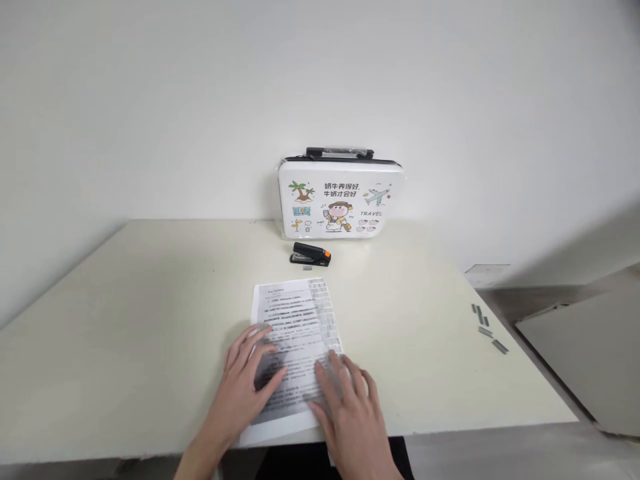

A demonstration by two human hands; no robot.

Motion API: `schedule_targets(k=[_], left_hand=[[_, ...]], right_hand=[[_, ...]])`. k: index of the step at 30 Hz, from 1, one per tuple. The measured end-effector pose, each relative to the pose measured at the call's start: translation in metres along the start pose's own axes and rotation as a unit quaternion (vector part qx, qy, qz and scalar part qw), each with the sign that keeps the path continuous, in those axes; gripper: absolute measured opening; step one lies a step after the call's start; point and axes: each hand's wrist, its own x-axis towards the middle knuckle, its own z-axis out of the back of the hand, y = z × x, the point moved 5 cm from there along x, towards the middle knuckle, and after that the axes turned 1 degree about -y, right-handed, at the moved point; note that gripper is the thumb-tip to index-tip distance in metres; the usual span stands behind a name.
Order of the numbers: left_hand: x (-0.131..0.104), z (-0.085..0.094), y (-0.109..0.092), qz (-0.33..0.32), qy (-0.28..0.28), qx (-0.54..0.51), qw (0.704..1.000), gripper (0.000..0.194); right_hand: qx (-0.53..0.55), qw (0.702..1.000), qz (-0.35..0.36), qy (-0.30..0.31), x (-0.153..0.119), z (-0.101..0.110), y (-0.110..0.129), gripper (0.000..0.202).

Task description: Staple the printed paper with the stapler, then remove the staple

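Observation:
Printed sheets of paper [287, 307] lie on the table near its front edge, with a grey band down their right side. My left hand [247, 373] rests on the left part of the paper, fingers spread. On the right part lies my right hand [350, 400], its fingers stretched out over the edge of the sheets. Neither hand grips anything. Beyond the paper's top edge stands a black stapler [311, 255] with an orange patch, and a small strip of staples [307, 268] lies just in front of it.
A white case [345, 200] with cartoon prints and a black handle stands against the wall at the back of the table [150, 320]. Several strips of staples [485, 331] are scattered near the table's right edge. A light-coloured panel [590, 353] lies beyond that edge.

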Motion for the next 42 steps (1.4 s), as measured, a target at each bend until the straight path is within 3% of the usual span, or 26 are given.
schedule_targets(k=[3,7,14,17,23,42], left_hand=[[-0.004,0.000,0.021,-0.007,0.029,0.054,0.998,0.050],[-0.007,0.000,0.030,-0.011,0.029,0.062,0.998,0.060],[-0.007,0.001,0.030,0.036,0.011,0.016,0.999,0.053],[-0.006,0.002,0.031,0.042,0.009,0.003,0.999,0.047],[-0.004,0.005,0.027,0.050,0.008,-0.010,0.999,0.042],[-0.002,0.003,0.025,0.034,0.001,0.008,0.999,0.032]], right_hand=[[0.006,1.000,-0.003,0.021,0.004,-0.004,0.009,0.063],[0.037,0.998,0.002,0.056,0.009,0.007,-0.001,0.059],[0.106,0.987,-0.114,0.030,0.014,0.042,-0.088,0.042],[0.130,0.978,-0.162,0.026,0.011,0.048,-0.112,0.037],[0.119,0.984,-0.126,0.032,0.012,0.046,-0.107,0.034],[0.144,0.977,-0.150,0.037,0.012,0.044,-0.112,0.031]])
